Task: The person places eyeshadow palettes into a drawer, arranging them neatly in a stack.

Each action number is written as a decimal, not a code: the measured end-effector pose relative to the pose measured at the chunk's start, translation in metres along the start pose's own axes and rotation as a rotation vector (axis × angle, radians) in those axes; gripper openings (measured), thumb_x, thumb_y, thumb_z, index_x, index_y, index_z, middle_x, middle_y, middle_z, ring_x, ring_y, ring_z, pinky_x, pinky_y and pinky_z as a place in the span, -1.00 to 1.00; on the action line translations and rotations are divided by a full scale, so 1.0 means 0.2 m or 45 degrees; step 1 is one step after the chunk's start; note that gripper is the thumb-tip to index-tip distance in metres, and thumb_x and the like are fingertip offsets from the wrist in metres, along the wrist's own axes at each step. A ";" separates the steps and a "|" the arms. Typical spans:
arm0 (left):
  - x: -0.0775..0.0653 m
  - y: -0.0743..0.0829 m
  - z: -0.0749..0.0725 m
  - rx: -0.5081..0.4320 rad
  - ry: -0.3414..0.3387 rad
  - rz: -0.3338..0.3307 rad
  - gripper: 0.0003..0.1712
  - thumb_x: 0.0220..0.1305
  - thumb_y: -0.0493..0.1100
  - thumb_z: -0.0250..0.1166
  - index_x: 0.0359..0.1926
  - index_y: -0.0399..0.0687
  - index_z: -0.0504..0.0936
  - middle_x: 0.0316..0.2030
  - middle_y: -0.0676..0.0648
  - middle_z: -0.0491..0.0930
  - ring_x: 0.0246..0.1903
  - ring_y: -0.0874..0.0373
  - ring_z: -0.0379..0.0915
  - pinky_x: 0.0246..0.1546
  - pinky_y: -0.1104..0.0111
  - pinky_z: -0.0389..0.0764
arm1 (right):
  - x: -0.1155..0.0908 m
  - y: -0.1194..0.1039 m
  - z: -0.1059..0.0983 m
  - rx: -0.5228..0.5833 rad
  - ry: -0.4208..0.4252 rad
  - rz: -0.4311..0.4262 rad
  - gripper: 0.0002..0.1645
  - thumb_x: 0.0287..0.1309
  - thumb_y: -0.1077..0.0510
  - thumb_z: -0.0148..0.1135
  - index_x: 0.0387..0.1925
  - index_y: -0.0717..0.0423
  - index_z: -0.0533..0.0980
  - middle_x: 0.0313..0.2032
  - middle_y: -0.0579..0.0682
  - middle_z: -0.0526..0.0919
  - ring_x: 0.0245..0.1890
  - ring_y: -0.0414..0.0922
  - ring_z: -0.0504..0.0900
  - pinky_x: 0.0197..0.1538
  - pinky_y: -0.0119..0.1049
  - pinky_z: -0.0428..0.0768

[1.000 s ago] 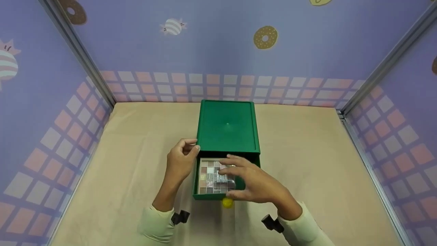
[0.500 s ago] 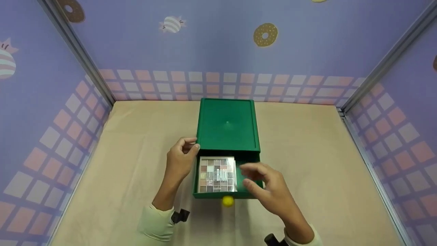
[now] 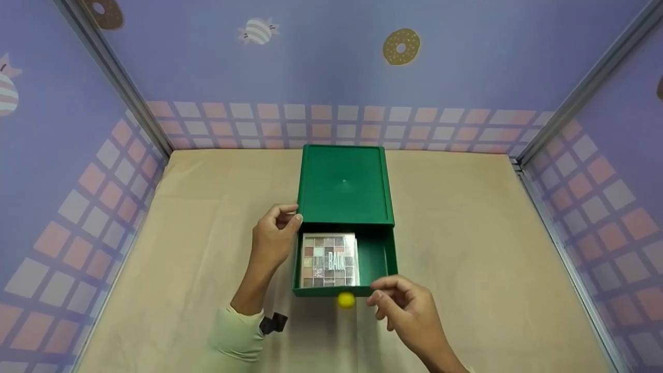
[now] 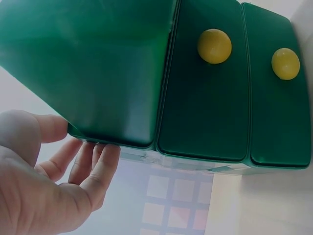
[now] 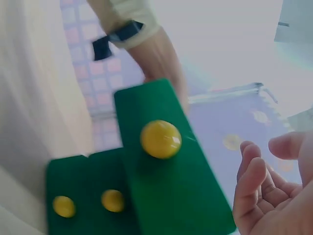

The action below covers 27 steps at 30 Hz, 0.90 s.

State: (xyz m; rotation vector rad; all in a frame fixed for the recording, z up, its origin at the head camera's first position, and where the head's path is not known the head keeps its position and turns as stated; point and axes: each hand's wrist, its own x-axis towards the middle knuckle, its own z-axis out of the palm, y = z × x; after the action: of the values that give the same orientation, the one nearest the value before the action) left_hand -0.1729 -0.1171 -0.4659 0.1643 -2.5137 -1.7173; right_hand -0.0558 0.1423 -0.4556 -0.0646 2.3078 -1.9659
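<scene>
A green drawer cabinet (image 3: 344,184) has its top drawer (image 3: 374,259) pulled out toward me. In the drawer's left part lies an eyeshadow palette (image 3: 329,261) with a clear lid lettered "BACK". My left hand (image 3: 272,235) holds the cabinet's left front edge; in the left wrist view its fingers (image 4: 100,169) lie along the side and the thumb sits at the front corner. Beside the front right corner of the drawer is my right hand (image 3: 409,311), fingers loosely bent and holding nothing. A round yellow knob (image 3: 346,300) sticks out from the drawer front.
Below the pulled drawer, a middle drawer (image 4: 205,107) and a bottom drawer (image 4: 279,112) are closed, each with a yellow knob. A beige cloth (image 3: 466,233) covers the table. Patterned purple walls (image 3: 331,67) stand behind and at both sides.
My right hand has moved from over the palette, right and toward me, to the drawer's front right corner, uncovering the palette. The left hand keeps its place on the cabinet.
</scene>
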 end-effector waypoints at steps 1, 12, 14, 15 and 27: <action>0.00 0.00 0.00 -0.001 0.001 -0.001 -0.67 0.43 -0.06 0.24 0.15 0.02 0.65 -0.07 -0.05 0.70 -0.10 0.08 0.56 -0.07 0.24 0.55 | 0.00 0.01 0.00 0.009 -0.026 0.050 -0.80 0.34 0.21 0.28 -0.15 0.31 0.62 -0.40 0.09 0.76 -0.57 -0.20 0.61 -0.57 -0.38 0.57; 0.00 0.00 0.00 0.014 0.012 -0.008 -0.66 0.44 -0.04 0.23 0.15 0.03 0.64 -0.05 -0.06 0.69 -0.06 0.06 0.57 0.00 0.15 0.59 | -0.01 0.16 0.07 0.038 -0.129 0.266 -0.63 0.33 0.07 0.30 -0.06 0.33 0.61 -0.31 0.11 0.80 -0.49 -0.17 0.69 -0.48 -0.35 0.64; 0.00 0.00 0.00 0.014 0.013 -0.011 -0.66 0.44 -0.04 0.23 0.15 0.02 0.64 -0.05 -0.06 0.68 -0.05 0.06 0.57 0.01 0.14 0.59 | 0.00 0.18 0.09 0.012 -0.125 0.275 -0.61 0.31 0.05 0.31 -0.05 0.33 0.62 -0.30 0.10 0.81 -0.47 -0.16 0.71 -0.47 -0.33 0.66; 0.00 0.00 0.00 0.012 0.014 -0.012 -0.66 0.44 -0.04 0.23 0.16 0.02 0.64 -0.05 -0.06 0.68 -0.05 0.05 0.57 0.01 0.14 0.59 | 0.00 0.20 0.10 0.004 -0.126 0.286 -0.59 0.30 0.04 0.32 -0.04 0.33 0.63 -0.29 0.09 0.81 -0.46 -0.15 0.71 -0.46 -0.32 0.67; -0.01 0.00 0.00 -0.004 0.007 -0.005 -0.67 0.43 -0.05 0.23 0.15 0.03 0.64 -0.06 -0.04 0.70 -0.09 0.07 0.57 -0.02 0.17 0.57 | 0.03 0.28 0.21 0.199 -0.017 0.445 -0.46 0.35 -0.04 0.29 0.02 0.41 0.56 -0.20 0.10 0.81 -0.36 -0.11 0.77 -0.32 -0.19 0.74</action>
State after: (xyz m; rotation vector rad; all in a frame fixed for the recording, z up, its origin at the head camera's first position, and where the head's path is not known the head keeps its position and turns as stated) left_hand -0.1715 -0.1171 -0.4655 0.1729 -2.5087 -1.7196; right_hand -0.0543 0.1095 -0.5172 0.3151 1.9828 -1.9432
